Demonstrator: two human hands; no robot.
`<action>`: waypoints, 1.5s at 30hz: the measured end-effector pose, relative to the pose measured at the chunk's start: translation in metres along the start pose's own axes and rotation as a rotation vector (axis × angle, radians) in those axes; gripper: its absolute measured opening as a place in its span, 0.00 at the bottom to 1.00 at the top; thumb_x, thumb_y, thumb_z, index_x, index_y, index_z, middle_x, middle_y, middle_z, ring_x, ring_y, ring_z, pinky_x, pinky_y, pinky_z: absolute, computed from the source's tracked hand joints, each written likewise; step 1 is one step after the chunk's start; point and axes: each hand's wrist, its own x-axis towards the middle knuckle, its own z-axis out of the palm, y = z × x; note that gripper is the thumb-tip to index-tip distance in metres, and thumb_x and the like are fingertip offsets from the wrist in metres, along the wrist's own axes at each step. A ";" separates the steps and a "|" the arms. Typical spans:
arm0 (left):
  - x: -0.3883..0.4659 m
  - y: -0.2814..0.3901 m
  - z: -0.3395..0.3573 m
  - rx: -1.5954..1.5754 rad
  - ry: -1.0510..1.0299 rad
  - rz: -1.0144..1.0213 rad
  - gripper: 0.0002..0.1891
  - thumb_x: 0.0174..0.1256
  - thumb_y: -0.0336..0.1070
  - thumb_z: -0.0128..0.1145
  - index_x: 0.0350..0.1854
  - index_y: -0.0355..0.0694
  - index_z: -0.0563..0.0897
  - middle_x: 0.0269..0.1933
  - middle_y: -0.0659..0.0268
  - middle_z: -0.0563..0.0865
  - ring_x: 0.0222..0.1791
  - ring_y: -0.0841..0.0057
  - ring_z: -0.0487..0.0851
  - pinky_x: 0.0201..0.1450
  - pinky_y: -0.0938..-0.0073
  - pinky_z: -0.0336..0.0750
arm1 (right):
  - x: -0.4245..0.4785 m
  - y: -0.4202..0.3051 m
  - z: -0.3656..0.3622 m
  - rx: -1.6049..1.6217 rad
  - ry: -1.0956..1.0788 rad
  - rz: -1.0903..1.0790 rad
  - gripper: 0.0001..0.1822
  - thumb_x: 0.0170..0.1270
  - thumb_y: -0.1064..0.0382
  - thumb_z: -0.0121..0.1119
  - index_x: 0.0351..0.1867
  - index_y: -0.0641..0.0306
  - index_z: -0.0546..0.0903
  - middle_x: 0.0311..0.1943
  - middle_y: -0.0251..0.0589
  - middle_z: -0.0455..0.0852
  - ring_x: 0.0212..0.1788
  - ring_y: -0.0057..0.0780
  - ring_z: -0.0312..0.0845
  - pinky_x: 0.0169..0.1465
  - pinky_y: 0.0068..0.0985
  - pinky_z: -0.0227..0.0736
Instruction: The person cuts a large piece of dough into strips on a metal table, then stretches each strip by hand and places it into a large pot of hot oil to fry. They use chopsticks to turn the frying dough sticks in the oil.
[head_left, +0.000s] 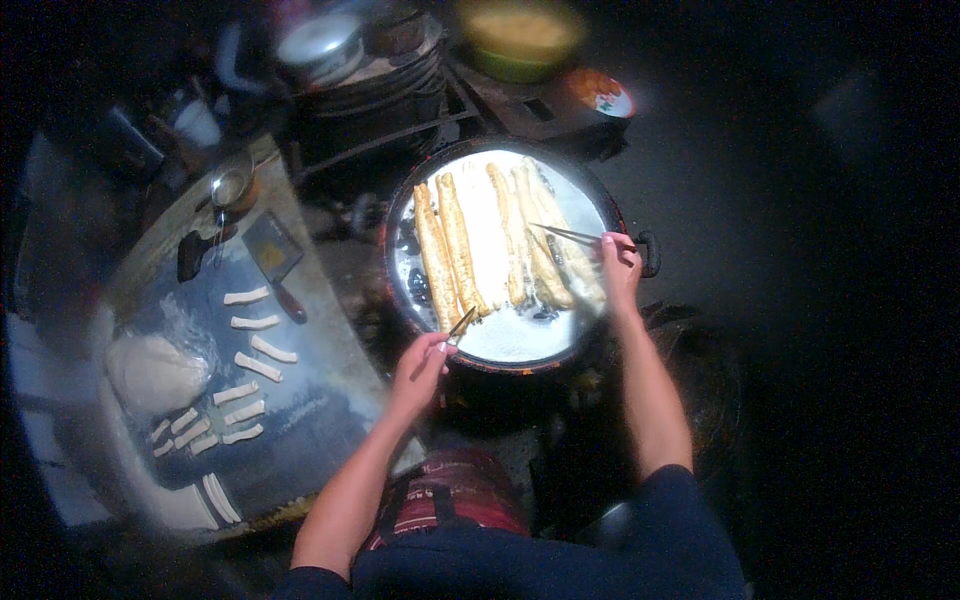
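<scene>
Several long fried dough sticks (437, 262) lie side by side in oil in a large round frying pan (387, 247). The two at the left are golden brown; a strip in the middle is washed out by glare. Between the fingers of my left hand (421, 366), at the pan's near rim, is a thin stick-like utensil (463, 322), its tip by the near ends of the browned sticks. My right hand (622, 271), over the right rim, grips a slender dark utensil (566, 232) that reaches across the paler dough sticks (562, 247). Whether the tips touch the dough I cannot tell.
To the left, a floured worktop (300, 442) bears cut dough strips (255, 323), a large dough mound (159, 373) and a dough scraper or cleaver (274, 251). The pan's loop handle (651, 253) juts out right. Beyond stand a lidded pot (321, 45) and a yellow-green basin (517, 67).
</scene>
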 end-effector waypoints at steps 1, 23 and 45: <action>0.000 -0.002 0.002 0.006 -0.005 0.013 0.17 0.78 0.39 0.51 0.61 0.34 0.77 0.48 0.63 0.89 0.37 0.84 0.78 0.45 0.80 0.75 | -0.005 0.001 0.004 -0.045 -0.041 -0.073 0.09 0.74 0.62 0.59 0.45 0.66 0.84 0.37 0.37 0.87 0.40 0.22 0.84 0.46 0.23 0.80; -0.023 -0.013 0.008 0.153 0.016 0.102 0.17 0.79 0.42 0.52 0.56 0.34 0.82 0.48 0.62 0.89 0.44 0.79 0.83 0.48 0.77 0.76 | -0.060 0.031 0.043 -0.247 -0.197 -0.374 0.10 0.68 0.69 0.62 0.48 0.68 0.82 0.43 0.52 0.86 0.40 0.37 0.85 0.44 0.26 0.79; -0.047 -0.020 -0.046 0.403 -0.005 0.312 0.14 0.73 0.38 0.58 0.54 0.36 0.83 0.47 0.56 0.87 0.49 0.65 0.84 0.54 0.67 0.76 | -0.099 0.021 0.090 -0.395 -0.269 -0.372 0.09 0.70 0.69 0.61 0.48 0.71 0.83 0.40 0.46 0.89 0.40 0.31 0.85 0.46 0.28 0.78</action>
